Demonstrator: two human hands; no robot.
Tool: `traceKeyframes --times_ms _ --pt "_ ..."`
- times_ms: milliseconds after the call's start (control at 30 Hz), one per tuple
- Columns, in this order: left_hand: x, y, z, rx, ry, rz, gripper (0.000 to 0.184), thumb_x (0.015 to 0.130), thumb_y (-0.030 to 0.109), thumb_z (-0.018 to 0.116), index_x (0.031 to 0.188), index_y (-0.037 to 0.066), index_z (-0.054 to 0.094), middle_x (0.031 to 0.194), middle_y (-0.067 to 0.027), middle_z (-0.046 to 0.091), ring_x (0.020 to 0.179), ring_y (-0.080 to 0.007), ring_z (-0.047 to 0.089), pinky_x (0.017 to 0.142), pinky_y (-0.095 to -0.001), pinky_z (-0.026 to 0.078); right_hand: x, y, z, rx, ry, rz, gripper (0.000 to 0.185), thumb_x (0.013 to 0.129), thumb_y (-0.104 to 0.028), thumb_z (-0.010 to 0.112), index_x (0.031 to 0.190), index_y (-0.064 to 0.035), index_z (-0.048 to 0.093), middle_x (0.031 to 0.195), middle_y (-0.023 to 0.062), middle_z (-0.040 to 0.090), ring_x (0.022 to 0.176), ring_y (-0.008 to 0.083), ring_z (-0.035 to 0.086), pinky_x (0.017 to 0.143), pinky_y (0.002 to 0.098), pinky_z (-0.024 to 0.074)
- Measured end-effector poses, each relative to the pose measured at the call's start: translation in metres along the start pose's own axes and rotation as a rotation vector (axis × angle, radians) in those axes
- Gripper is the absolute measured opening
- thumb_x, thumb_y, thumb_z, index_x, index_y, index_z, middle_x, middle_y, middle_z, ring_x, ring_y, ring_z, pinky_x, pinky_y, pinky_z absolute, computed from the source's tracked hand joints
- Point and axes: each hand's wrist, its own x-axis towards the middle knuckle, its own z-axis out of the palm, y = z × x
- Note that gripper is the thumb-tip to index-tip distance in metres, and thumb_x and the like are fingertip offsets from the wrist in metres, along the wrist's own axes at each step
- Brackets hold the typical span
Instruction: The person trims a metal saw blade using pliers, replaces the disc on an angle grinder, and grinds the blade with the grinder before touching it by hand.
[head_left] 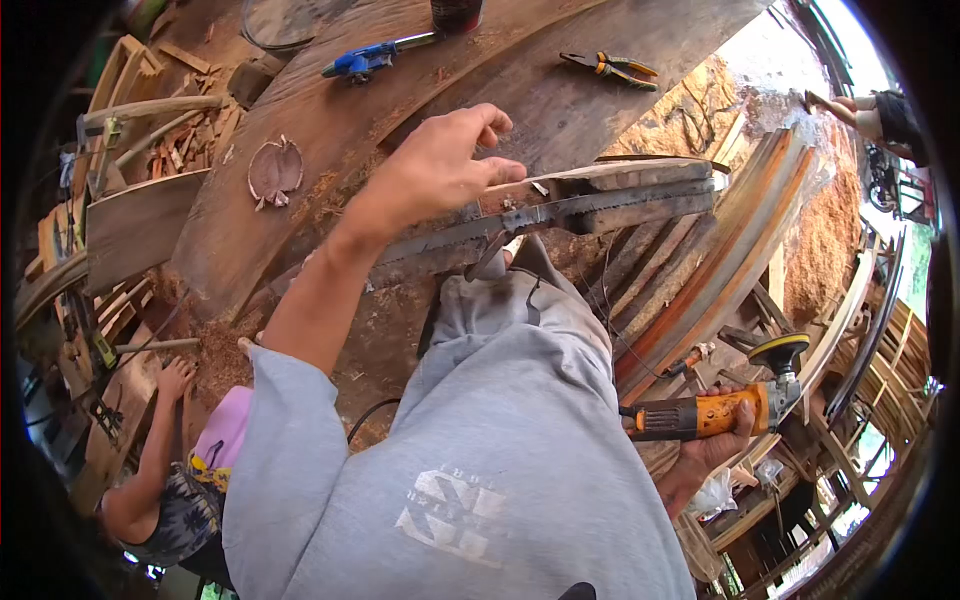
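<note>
My left hand (450, 160) is raised over the wooden bench, its thumb and fingers apart with nothing between them. Just below and right of it lies a long toothed saw blade (590, 203) along narrow wood pieces. Out to the right, my right hand (725, 430) is wrapped round the orange body of an angle grinder (700, 414), whose yellow-edged round pad (778, 350) points upward. Pliers (610, 68) with black and yellow handles and a blue torch (370, 60) rest on the bench farther off.
A round brown piece (275, 172) sits on the bench (230, 230) at the left. Curved boards (720, 250) are stacked at right beside sawdust (825, 240). Another person (150, 495) is at the lower left; another person's arm (850, 112) shows at the upper right.
</note>
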Motion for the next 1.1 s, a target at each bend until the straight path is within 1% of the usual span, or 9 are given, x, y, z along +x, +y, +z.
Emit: traceKeyframes --times_ms 33,333,433,700,833,900,967,1067,1100 --pt "0.000 0.002 0.001 -0.181 0.033 -0.030 0.061 0.081 0.035 0.083 0.129 0.003 0.063 0.122 -0.0200 0.067 0.119 -0.0368 0.059 0.105 -0.0442 0.045 0.001 0.000 0.002 -0.009 -0.003 -0.006 0.030 0.087 -0.020 0.069 0.109 -0.0033 0.059 0.093 0.0107 0.064 0.084 0.0256 0.064 0.085 0.0441 0.0565" --pt "-0.017 -0.002 0.022 0.177 0.075 0.102 0.059 0.083 0.034 0.082 0.129 0.003 0.062 0.123 -0.0196 0.064 0.122 -0.0382 0.057 0.106 -0.0463 0.042 0.032 -0.017 0.032 -0.088 -0.105 -0.057 0.031 0.090 -0.021 0.067 0.112 -0.0012 0.060 0.096 0.0129 0.064 0.085 0.0266 0.064 0.083 0.0436 0.0565" --pt "-0.012 0.002 0.013 -0.145 0.095 0.006 0.059 0.081 0.035 0.084 0.127 0.003 0.063 0.120 -0.0183 0.066 0.120 -0.0385 0.058 0.104 -0.0439 0.045 0.069 -0.027 0.032 -0.101 -0.172 -0.059 0.029 0.092 -0.022 0.064 0.113 -0.0009 0.060 0.096 0.0125 0.063 0.085 0.0256 0.063 0.083 0.0426 0.0554" --pt "-0.020 0.041 0.030 0.408 0.162 -0.157 0.081 0.068 0.040 0.089 0.135 0.005 0.061 0.141 -0.0185 0.056 0.144 -0.0365 0.040 0.117 -0.0509 0.031 0.242 -0.086 0.065 -0.176 -0.380 -0.046 0.033 0.091 -0.019 0.063 0.119 -0.0015 0.059 0.095 0.0124 0.063 0.087 0.0262 0.064 0.082 0.0417 0.0561" --pt "-0.029 0.093 0.028 0.125 0.387 -0.363 0.083 0.066 0.029 0.093 0.138 0.004 0.059 0.144 -0.0185 0.056 0.146 -0.0375 0.041 0.119 -0.0467 0.035 0.332 -0.121 0.099 -0.263 -0.457 0.055 0.043 0.084 -0.019 0.067 0.122 -0.0013 0.055 0.097 0.0128 0.060 0.083 0.0267 0.061 0.081 0.0426 0.0542" --pt "-0.021 0.130 0.045 0.054 0.557 -0.398 0.075 0.070 0.021 0.092 0.136 0.004 0.060 0.141 -0.0155 0.059 0.139 -0.0324 0.050 0.116 -0.0426 0.039 0.373 -0.135 0.120 -0.234 -0.720 0.209 0.043 0.082 -0.016 0.065 0.121 -0.0008 0.055 0.093 0.0118 0.059 0.081 0.0273 0.059 0.075 0.0421 0.0534" --pt "0.001 0.181 0.076 -0.494 0.798 -0.443 0.062 0.072 0.016 0.091 0.127 0.004 0.065 0.128 -0.0144 0.067 0.122 -0.0296 0.062 0.107 -0.0393 0.047 0.417 -0.138 0.142 -0.198 -0.937 0.333 0.046 0.085 -0.020 0.068 0.124 -0.0002 0.054 0.092 0.0110 0.059 0.079 0.0270 0.058 0.073 0.0422 0.0518" --pt "0.076 0.245 0.134 -0.503 0.566 -0.031 0.053 0.082 0.025 0.085 0.124 0.000 0.066 0.118 -0.0152 0.069 0.113 -0.0294 0.065 0.100 -0.0416 0.050 0.453 -0.118 0.201 -0.053 -1.158 0.516 0.047 0.085 -0.022 0.069 0.124 -0.0002 0.054 0.092 0.0107 0.059 0.078 0.0255 0.058 0.072 0.0408 0.0519" --pt "0.104 0.267 0.153 -0.608 0.415 0.060 0.067 0.087 0.032 0.083 0.139 -0.001 0.056 0.133 -0.0194 0.059 0.123 -0.0315 0.059 0.105 -0.0418 0.048 0.457 -0.110 0.219 0.005 -1.216 0.588 0.047 0.085 -0.023 0.069 0.123 -0.0001 0.054 0.091 0.0107 0.059 0.078 0.0251 0.058 0.071 0.0404 0.0519"
